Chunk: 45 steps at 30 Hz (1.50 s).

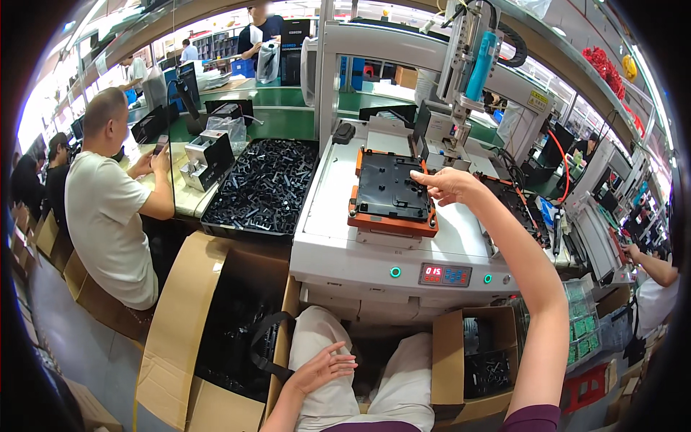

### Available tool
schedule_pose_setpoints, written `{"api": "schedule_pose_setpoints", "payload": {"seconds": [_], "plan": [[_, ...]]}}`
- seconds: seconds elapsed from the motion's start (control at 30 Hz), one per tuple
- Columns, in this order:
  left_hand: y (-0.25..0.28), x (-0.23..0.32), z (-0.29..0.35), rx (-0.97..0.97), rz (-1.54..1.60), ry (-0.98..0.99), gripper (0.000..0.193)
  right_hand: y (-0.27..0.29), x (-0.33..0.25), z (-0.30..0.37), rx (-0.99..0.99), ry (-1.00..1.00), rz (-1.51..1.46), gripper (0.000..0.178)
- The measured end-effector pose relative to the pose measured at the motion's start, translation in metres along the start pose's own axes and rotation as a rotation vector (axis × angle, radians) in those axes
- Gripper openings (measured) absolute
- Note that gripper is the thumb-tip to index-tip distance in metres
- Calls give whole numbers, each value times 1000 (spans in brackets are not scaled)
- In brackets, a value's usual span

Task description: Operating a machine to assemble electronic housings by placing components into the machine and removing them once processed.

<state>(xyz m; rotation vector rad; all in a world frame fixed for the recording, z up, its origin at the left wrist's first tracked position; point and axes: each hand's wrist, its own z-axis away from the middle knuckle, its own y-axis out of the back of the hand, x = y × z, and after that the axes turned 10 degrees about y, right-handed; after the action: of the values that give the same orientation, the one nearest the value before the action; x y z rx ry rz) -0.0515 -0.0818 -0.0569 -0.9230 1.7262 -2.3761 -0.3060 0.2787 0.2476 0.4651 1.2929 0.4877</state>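
My right hand (452, 186) reaches over the right edge of a flat black plastic panel (389, 189). Its fingers are bent together near the panel, and anything they hold is hidden. The panel lies in an orange fixture (392, 224) on a white machine table (327, 209). Down on my left thigh rests my left hand (327, 367), fingers stretched out and nothing in it. Behind the fixture, to the right, stands the machine's vertical head with a light blue cylinder (482, 65).
Left of the machine, a tray (206, 222) holds many small black parts. Open cardboard boxes (169, 338) (448, 360) flank my legs. A second orange fixture (497, 178) lies right of my forearm. A co-worker (108, 209) sits at left; another person's arm (651, 266) shows at right.
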Motion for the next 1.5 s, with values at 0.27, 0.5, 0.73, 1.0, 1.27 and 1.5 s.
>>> {"api": "schedule_pose_setpoints", "payload": {"seconds": [0.27,0.5,0.73,1.0,1.27,1.5], "plan": [[-13,1,0,69,-21,-40,52,-25,12,14,114,40,-82,62],[-112,92,-32,471,-820,-756,40,-46,15,36,269,250,-321,45],[-200,201,-107,717,-1288,-1187,46,-56,41,16,341,386,-474,46],[-182,204,-125,723,-1185,-1212,40,-63,36,14,370,340,-531,52],[-187,226,-112,588,-1116,-1099,31,-37,26,3,742,378,170,33],[-166,323,-175,542,-1336,-997,34,-33,42,-54,671,743,177,28]]}}
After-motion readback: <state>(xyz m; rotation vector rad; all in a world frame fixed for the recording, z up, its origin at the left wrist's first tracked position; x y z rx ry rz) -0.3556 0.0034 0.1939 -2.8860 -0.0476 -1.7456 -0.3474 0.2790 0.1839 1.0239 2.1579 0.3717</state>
